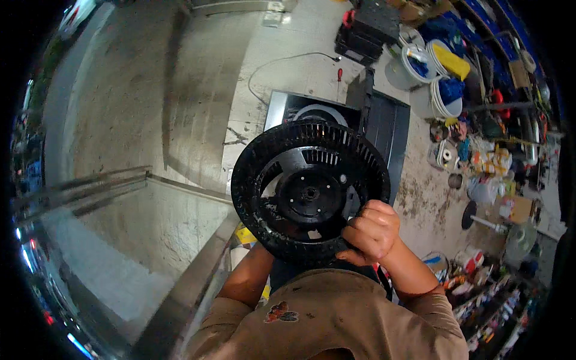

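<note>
A black round blower wheel (311, 193), with a slatted rim and a hub with small holes, is held up in front of my body. Pale smears mark its inner ring. My right hand (373, 233) is closed round the rim at its lower right, knuckles up. The left forearm (246, 277) runs up behind the lower left rim; that hand is hidden by the wheel. Beyond the wheel, on the floor, lies a dark metal housing (345, 108) with a round opening, partly covered by the wheel.
A red-handled screwdriver (339, 75) and a thin cable (282, 60) lie past the housing. A black toolbox (367, 33) stands farther off. White buckets (403, 71) and crowded shelves line the right side. A metal door frame (192, 282) rises at the left.
</note>
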`<act>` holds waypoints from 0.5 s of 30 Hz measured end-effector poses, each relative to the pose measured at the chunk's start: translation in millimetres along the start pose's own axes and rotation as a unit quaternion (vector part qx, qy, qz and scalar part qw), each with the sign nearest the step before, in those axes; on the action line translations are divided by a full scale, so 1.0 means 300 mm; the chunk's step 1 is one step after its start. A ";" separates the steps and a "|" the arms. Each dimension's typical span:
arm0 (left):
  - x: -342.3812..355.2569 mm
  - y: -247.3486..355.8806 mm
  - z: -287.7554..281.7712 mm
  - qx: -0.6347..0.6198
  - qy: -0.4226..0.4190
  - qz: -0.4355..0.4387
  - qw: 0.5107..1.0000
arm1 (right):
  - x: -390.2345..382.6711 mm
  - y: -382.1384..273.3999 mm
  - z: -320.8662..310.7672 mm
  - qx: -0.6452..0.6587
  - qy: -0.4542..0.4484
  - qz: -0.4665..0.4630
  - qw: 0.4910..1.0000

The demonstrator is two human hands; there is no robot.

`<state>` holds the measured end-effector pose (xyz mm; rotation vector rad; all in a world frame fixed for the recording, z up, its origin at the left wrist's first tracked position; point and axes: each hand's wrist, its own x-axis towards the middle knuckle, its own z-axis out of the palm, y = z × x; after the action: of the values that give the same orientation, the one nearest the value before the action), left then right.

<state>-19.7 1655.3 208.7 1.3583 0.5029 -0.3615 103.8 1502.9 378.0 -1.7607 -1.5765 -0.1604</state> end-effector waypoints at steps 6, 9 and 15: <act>0.080 -0.024 -0.061 -0.045 -0.054 -0.051 0.996 | 0.035 0.033 0.108 -0.044 -0.012 0.116 0.992; 0.104 -0.039 -0.077 -0.067 -0.063 -0.077 0.993 | 0.034 0.054 0.177 -0.035 -0.015 0.189 0.981; 0.050 -0.131 -0.198 -0.141 -0.035 -0.174 0.974 | 0.045 0.122 0.337 0.011 -0.034 0.285 0.958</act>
<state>-35.5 1707.3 160.2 0.9780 0.7083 -0.5985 101.5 1575.5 297.7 -2.1426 -1.0477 0.1989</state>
